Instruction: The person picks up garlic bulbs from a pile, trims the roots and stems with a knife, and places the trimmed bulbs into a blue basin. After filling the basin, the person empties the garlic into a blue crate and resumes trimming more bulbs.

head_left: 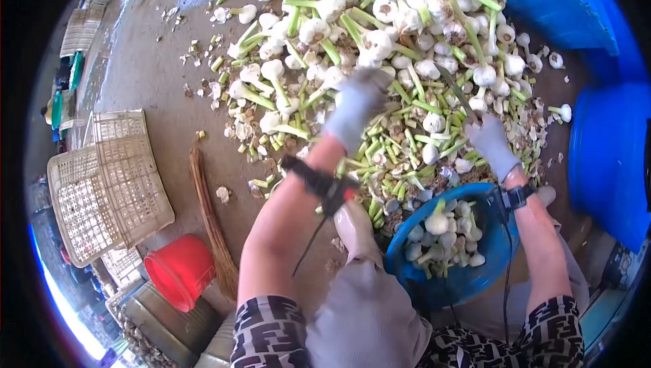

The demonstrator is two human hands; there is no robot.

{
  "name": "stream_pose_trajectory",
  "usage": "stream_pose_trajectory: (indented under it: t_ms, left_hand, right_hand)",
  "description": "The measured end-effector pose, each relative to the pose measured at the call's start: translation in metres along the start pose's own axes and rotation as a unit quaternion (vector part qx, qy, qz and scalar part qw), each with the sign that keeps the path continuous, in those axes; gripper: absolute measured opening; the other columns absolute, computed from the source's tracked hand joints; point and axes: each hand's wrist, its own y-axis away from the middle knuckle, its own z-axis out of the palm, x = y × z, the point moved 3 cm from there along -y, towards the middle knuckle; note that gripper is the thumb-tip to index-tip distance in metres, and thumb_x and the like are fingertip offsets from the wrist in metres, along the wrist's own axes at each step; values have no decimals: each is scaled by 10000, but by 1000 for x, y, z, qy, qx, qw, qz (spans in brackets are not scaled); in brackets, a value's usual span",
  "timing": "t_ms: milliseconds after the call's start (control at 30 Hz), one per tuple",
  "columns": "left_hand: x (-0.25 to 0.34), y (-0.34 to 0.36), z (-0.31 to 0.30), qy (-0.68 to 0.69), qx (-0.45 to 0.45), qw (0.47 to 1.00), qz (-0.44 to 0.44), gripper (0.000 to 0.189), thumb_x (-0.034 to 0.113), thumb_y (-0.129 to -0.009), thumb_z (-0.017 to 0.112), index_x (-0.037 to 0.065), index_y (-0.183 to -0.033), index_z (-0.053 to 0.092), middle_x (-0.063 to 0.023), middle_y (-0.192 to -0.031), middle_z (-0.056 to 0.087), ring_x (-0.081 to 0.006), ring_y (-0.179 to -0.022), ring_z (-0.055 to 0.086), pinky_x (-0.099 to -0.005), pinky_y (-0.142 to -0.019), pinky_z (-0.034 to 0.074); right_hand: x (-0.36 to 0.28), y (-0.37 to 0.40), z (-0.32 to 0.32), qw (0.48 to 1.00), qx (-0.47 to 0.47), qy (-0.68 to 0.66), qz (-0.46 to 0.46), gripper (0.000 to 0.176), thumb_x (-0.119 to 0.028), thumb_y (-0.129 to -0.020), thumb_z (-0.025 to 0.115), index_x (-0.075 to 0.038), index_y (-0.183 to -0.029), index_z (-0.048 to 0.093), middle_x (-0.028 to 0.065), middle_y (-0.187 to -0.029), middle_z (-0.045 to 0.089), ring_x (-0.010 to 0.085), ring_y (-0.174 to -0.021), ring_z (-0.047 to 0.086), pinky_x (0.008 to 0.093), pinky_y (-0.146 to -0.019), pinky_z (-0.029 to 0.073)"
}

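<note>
A large heap of garlic bulbs (380, 43) with green stems lies on the floor in front of me. My left hand (359, 107), in a pale glove, is over the near middle of the heap; motion blurs its fingers. My right hand (493, 143), also gloved, is closed round a knife (456, 93), whose blade points up and left over the bulbs. Cut stem pieces (380, 165) and papery skins lie below and between my hands. Close to my legs stands a blue basin (400, 280), partly filled with trimmed garlic bulbs (447, 239).
Blue barrels (610, 158) stand at the right, with a blue tarp-like sheet or container (542, 2) behind the heap. To the left are pale plastic crates (108, 185), a straw broom (211, 232) and a red bucket (180, 272). Garlic skins are scattered over the concrete floor (156, 90).
</note>
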Motion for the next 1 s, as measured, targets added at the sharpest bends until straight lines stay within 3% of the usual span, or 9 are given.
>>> stream_pose_trajectory:
  t_ms: [67,200,367,467,667,767,867,900,1000]
  left_hand:
    - [0,-54,-32,-38,122,992,6,253,31,-793,466,3,-1036,531,-46,-753,567,-118,-557,505,-238,-498,422]
    - [1,-75,-34,-219,63,974,-16,175,119,-791,562,42,-935,624,-30,-755,588,-98,-555,491,-240,-495,406]
    - [-14,-32,-44,-9,70,997,5,206,131,-804,598,13,-971,620,-12,-783,603,-110,-658,545,-225,-601,431]
    - [-37,-22,-46,-121,145,979,72,200,69,-793,608,13,-985,609,-24,-806,613,-134,-728,566,-251,-662,457]
    - [27,20,32,-444,134,745,479,282,40,-748,600,90,-1024,581,-131,-1015,563,-305,-862,590,-366,-719,488]
    - [34,3,56,-441,37,863,242,373,230,-808,594,61,-1130,513,-138,-926,634,-296,-816,629,-381,-730,481]
    - [10,-37,82,-686,-32,725,57,394,222,-831,525,94,-1192,436,-116,-901,649,-278,-814,638,-431,-621,473]
    - [2,-40,90,-718,-99,681,101,403,175,-814,536,53,-1176,408,-149,-905,649,-261,-835,644,-426,-586,483]
    - [-8,-43,100,-730,-89,672,88,343,150,-825,506,62,-1145,422,-142,-923,648,-271,-862,640,-419,-595,490]
  right_hand:
    - [7,6,-4,1000,-9,-11,10,292,-293,-738,555,-78,-917,638,182,-793,632,331,-760,619,405,-708,493]
    - [3,13,4,999,-38,32,3,314,-302,-734,559,-61,-921,635,185,-807,633,325,-792,614,404,-728,481]
    - [3,15,9,998,-54,5,-27,283,-289,-738,562,-73,-904,638,178,-852,635,334,-826,603,409,-744,473]
    - [0,14,15,998,-43,14,-44,287,-290,-734,564,-73,-906,639,174,-830,635,329,-813,605,404,-742,474]
    - [-2,15,2,997,-17,-70,-3,298,-269,-729,572,-60,-931,637,181,-813,636,328,-764,614,383,-698,487]
    - [9,17,-6,992,18,-124,28,311,-246,-723,607,-29,-945,631,167,-773,641,276,-711,626,337,-665,482]
    - [21,20,-7,988,18,-149,45,327,-245,-724,622,-9,-951,626,157,-754,641,248,-692,622,326,-660,475]
    - [24,22,-6,987,16,-151,48,333,-253,-723,622,-10,-951,626,158,-758,641,254,-697,623,329,-662,475]
    - [34,23,-4,992,13,-112,56,383,-305,-713,622,-2,-948,624,173,-778,640,289,-719,623,349,-675,476]
